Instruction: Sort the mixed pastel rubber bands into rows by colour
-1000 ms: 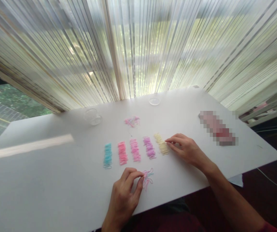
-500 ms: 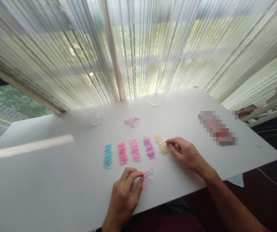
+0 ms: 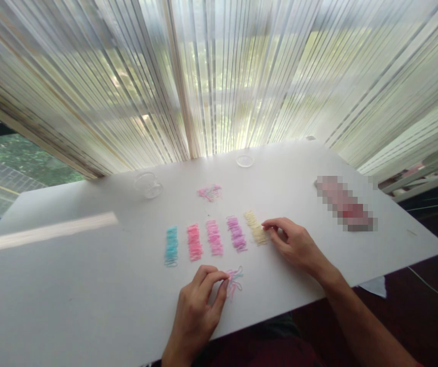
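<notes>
Small coloured loops, like tiny elastic bands, lie in sorted rows on the white table (image 3: 70,285): a blue row (image 3: 171,246), a pink row (image 3: 194,242), a second pink row (image 3: 214,237), a purple row (image 3: 236,233) and a yellow row (image 3: 256,228). My right hand (image 3: 293,243) rests beside the yellow row, its fingertips pinched at the row's right edge. My left hand (image 3: 199,306) lies near the front edge, fingers pinched on a small mixed bunch of loops (image 3: 235,282). An unsorted pink pile (image 3: 209,192) lies farther back.
A clear round container (image 3: 147,184) stands at the back left and a clear lid (image 3: 244,160) near the far edge. A pixelated pink and red object (image 3: 344,203) lies at the right. Striped sheer curtains hang behind the table. The front edge runs just past my wrists.
My right hand's fingers have curled in slightly at the yellow row. My left hand and the rows have stayed put.
</notes>
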Tool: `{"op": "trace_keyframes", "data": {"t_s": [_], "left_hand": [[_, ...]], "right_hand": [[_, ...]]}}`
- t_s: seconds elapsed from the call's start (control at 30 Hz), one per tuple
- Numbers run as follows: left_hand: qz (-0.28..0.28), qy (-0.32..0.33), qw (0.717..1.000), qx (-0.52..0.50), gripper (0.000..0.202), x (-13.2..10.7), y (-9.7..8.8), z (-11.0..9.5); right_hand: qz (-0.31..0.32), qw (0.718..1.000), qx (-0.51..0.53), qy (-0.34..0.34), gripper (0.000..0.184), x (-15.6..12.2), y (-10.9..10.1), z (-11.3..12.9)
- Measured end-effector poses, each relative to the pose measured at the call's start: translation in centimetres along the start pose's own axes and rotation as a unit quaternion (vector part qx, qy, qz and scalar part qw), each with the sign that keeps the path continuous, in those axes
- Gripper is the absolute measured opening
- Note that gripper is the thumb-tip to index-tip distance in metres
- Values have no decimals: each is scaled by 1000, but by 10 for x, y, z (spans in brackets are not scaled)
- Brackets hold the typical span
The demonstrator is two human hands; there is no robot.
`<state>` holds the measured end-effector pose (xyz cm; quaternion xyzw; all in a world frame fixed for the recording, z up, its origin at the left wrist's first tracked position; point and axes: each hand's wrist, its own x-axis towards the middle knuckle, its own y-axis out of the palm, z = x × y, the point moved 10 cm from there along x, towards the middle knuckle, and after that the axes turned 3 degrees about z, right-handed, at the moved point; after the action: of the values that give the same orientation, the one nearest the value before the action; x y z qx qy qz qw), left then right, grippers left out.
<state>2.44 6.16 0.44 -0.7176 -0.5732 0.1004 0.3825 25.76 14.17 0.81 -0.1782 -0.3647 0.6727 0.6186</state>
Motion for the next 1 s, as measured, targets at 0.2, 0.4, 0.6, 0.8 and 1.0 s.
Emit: {"op": "trace_keyframes", "data": {"t_s": [0.2, 0.4, 0.6, 0.8, 1.0], "left_hand": [[5, 1, 1000, 0, 13, 1, 1, 0], [6, 0, 1000, 1, 14, 0, 1, 1], [9, 1, 1000, -7, 13, 0, 2, 0], [9, 1, 1000, -10, 13, 1, 1, -1], [-3, -3, 1000, -28, 12, 0, 0, 1]], "right_hand": [[-17, 1000, -3, 17, 23, 1, -2, -4], [-7, 1000, 1, 5, 23, 2, 3, -2], [-5, 1000, 8, 12, 25, 3, 4, -5], [-2, 1000, 13, 10, 25, 3, 5, -3], [-21, 1000, 1, -2, 25, 0, -3, 6]]}}
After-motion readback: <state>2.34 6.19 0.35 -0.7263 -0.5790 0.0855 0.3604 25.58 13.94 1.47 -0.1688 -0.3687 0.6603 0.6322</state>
